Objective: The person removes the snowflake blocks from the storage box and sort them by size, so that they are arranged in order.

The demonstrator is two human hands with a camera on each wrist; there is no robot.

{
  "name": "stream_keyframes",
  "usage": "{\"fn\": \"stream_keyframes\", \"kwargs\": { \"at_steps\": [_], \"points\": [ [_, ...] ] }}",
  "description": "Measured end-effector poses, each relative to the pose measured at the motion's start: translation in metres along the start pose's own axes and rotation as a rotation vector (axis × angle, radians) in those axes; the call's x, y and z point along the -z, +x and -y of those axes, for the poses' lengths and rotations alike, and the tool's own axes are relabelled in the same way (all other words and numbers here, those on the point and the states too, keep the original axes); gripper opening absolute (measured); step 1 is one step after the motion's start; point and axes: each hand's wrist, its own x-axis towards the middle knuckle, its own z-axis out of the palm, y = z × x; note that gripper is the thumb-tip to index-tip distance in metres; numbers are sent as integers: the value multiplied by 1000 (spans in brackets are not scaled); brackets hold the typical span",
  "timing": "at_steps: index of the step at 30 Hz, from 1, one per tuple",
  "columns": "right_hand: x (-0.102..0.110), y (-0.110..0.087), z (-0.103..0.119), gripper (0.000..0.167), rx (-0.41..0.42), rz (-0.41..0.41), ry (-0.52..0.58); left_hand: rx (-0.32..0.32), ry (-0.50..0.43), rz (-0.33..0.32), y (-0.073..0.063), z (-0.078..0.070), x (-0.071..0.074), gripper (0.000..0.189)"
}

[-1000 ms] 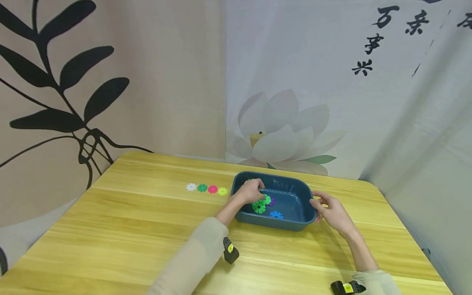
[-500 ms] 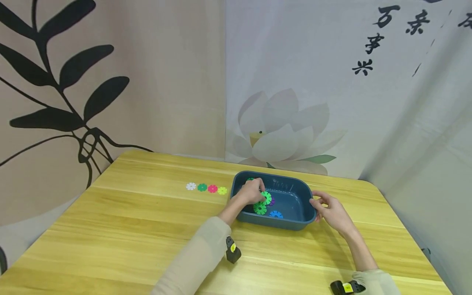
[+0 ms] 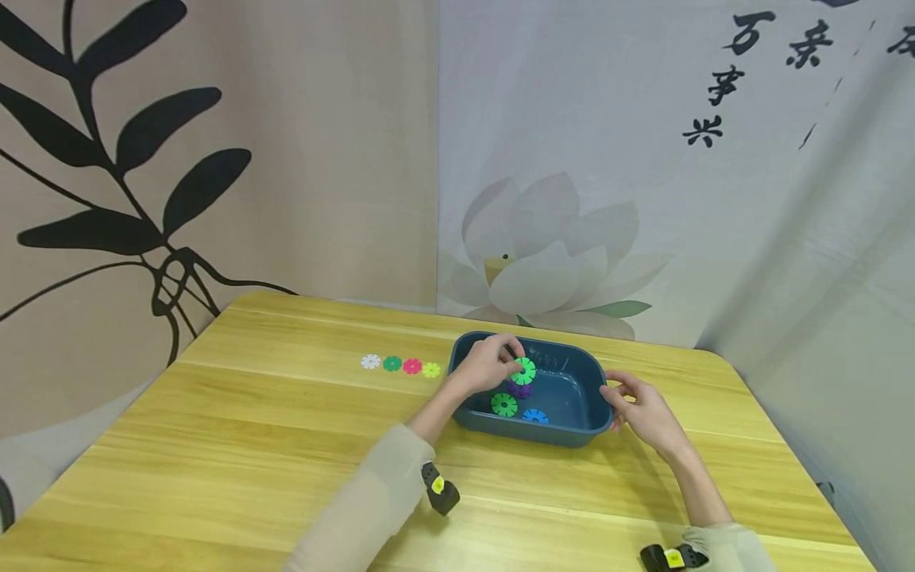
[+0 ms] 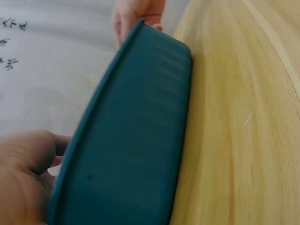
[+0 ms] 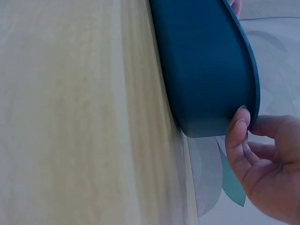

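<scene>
A dark blue-green plastic basin point(image 3: 529, 433) stands on the table, holding several notched snowflake discs. My left hand point(image 3: 488, 365) reaches over its left part and pinches a light green snowflake disc point(image 3: 525, 371) at the fingertips. Below that disc lies a purple disc point(image 3: 520, 391), with a green disc point(image 3: 503, 405) and a blue disc point(image 3: 534, 415) nearer the front wall. My right hand point(image 3: 646, 409) holds the basin's right end, thumb and fingers on either side of the rim, as the right wrist view shows. In the left wrist view the basin wall hides the left fingertips.
Left of the basin, a white disc point(image 3: 370, 361), a green disc point(image 3: 392, 364), a pink disc point(image 3: 412, 366) and a yellow disc point(image 3: 431, 370) form a row on the wooden table point(image 3: 286, 445). A printed curtain point(image 3: 343, 159) hangs behind the table's back edge.
My left hand has lifted the light green disc up and slightly right, uncovering more of the purple disc. The lower green disc shifted slightly. My right hand has stayed at the rim.
</scene>
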Motion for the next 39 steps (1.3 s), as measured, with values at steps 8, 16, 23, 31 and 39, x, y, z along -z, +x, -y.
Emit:
{"fn": "stream_keyframes", "kwargs": {
  "at_steps": [8, 16, 23, 31, 39],
  "points": [
    [-1, -1, 0, 50, 8, 7, -1, -45, -85, -61, -12, 1, 25, 8],
    [-1, -2, 2, 50, 5, 7, 2, 18, -158, -164, -21, 8, 53, 12],
    [-2, -3, 2, 53, -3, 7, 7, 83, -174, -232, -31, 26, 83, 15],
    [-2, -2, 2, 52, -22, 7, 6, 125, -182, -266, -49, 54, 117, 25],
    [-2, -2, 3, 50, -26, 8, 8, 215, -157, -312, -69, 79, 143, 30]
  ]
}}
